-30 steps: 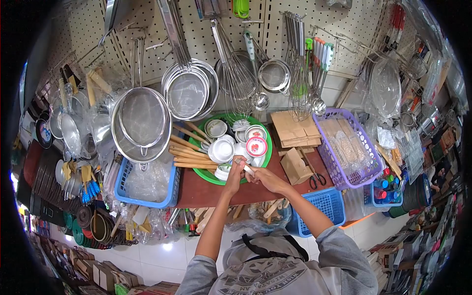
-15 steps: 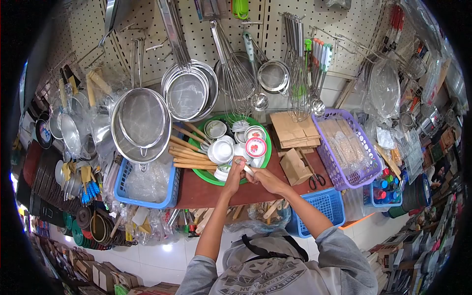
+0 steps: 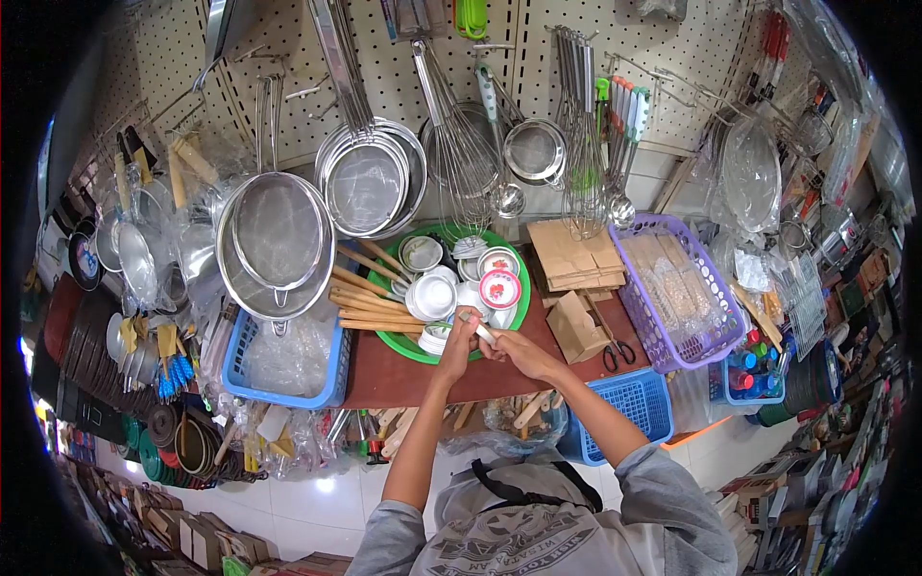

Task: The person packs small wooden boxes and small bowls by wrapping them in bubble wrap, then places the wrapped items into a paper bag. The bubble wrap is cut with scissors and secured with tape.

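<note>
With both forearms point(image 3: 421, 442) stretched forward, a white object point(image 3: 487, 334) was seemingly gripped by curled fingers of the left hand point(image 3: 459, 346) and the right hand point(image 3: 526, 354).

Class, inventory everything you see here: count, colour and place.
Counter: one, maroon, middle
Tray: one, green, on the counter
Bowls: several, mostly white, in the tray
Wooden handles: several, tan, tray's left edge
Baskets: at least four, blue or purple, around counter
Box: one, brown, right of tray
Cardboard stack: one, brown, behind box
Scissors: one pair, dark, beside box
Strainers: several, silver, hanging behind
Whisks: several, silver, beside strainers
Other goods: uncountable, mixed, both edges
Pale object: one, white, centre
Sleeves: two, grey, bottom
Left hand: one, bare, on pale object
Right hand: one, bare, on pale object
</note>
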A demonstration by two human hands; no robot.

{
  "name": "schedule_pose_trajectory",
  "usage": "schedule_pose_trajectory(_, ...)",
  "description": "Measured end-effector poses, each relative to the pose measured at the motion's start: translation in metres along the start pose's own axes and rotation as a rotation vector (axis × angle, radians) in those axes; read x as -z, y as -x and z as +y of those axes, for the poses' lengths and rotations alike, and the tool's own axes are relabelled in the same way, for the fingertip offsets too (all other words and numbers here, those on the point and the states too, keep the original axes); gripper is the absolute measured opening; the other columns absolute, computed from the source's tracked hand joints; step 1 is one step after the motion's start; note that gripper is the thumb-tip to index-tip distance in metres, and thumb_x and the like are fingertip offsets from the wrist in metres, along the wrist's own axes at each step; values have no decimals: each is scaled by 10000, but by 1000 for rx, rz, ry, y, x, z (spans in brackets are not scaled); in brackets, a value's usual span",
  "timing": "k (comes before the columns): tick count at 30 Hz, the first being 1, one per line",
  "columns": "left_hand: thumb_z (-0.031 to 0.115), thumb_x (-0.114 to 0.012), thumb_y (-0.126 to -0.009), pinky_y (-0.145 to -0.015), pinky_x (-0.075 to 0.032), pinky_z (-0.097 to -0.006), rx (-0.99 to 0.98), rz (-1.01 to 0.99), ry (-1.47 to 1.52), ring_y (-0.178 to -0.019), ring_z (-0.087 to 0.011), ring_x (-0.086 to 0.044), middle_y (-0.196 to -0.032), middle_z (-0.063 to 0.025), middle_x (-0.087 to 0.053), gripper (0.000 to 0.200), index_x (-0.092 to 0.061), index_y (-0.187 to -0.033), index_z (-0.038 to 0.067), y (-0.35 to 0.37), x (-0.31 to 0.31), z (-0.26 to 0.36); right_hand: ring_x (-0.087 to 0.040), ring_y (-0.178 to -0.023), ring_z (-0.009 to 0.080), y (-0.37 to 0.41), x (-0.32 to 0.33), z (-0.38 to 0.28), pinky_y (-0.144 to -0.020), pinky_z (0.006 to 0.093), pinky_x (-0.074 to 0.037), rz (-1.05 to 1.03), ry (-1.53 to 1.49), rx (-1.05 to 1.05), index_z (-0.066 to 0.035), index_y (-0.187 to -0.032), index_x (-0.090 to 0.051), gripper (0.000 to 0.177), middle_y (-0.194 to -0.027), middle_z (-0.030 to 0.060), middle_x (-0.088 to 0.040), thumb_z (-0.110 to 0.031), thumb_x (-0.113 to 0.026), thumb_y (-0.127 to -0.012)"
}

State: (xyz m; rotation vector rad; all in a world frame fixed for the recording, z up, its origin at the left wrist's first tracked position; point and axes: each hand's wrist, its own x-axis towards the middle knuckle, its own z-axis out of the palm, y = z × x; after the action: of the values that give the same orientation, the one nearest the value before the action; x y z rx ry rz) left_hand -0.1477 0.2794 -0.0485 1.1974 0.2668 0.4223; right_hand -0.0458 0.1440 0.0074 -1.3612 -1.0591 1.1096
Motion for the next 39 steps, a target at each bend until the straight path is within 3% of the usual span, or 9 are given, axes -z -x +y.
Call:
schedule_pose_trajectory(13, 417, -468, -997, -732, -463, -268, 33, 1, 28, -814, -120, -516, -977, -36, -466, 333, -432, -1147, 122, -3, 3, -3, -357, -726, 99, 3, 1, -7, -691, 258, -331, -25, 7, 36, -102, -885, -473, 188, -805, -30, -418, -224, -337, -930)
schedule_pose_trajectory(16, 432, -386, -1029, -639, -509, -281, -6, -6, -24, -670, -156, -587, -952, -67, -551, 369, -407, -1180, 95, -9, 9, -14, -352, -717, 100, 4, -3, -6, -681, 261, -323, -5, -9, 66, -101, -869, -465, 176, -795, -31, -408, -215, -343, -924)
schedule_pose_trajectory(22, 439, -387, -1027, -647, -513, -277, -7, -13, -19, -660, -148, -583, -966, -59, -549, 377, -423, -1170, 92, -2, 0, -2, -346, -708, 104, 0, 1, -2, -670, 266, -317, -30, -38, -3, -94, -850, -457, 184, -782, -26, -401, -215, -337, -919)
schedule_pose_trajectory(25, 421, -462, -1005, -691, -489, -278, 30, -20, 27, -726, -127, -556, -910, -42, -493, 327, -421, -1121, 118, 1, -3, 8, -346, -710, 104, -2, 2, 0, -673, 266, -318, -24, -12, -1, -92, -853, -458, 196, -783, -25, -399, -223, -334, -928)
schedule_pose_trajectory(34, 437, -453, -1005, -713, -496, -293, 25, -32, 27, -773, -139, -569, -969, -56, -492, 349, -417, -1124, 111, -2, 1, 3, -325, -706, 104, -1, 1, 2, -672, 263, -312, 8, -22, 7, -96, -870, -468, 201, -782, -30, -376, -202, -311, -937)
schedule_pose_trajectory(39, 461, -446, -1000, -687, -491, -298, 43, -19, -3, -729, -149, -585, -917, -67, -521, 372, -397, -1122, 113, -2, 0, 5, -321, -702, 101, -1, 1, -1, -669, 263, -308, -10, 3, 19, -99, -865, -462, 189, -781, -30, -376, -195, -311, -928)
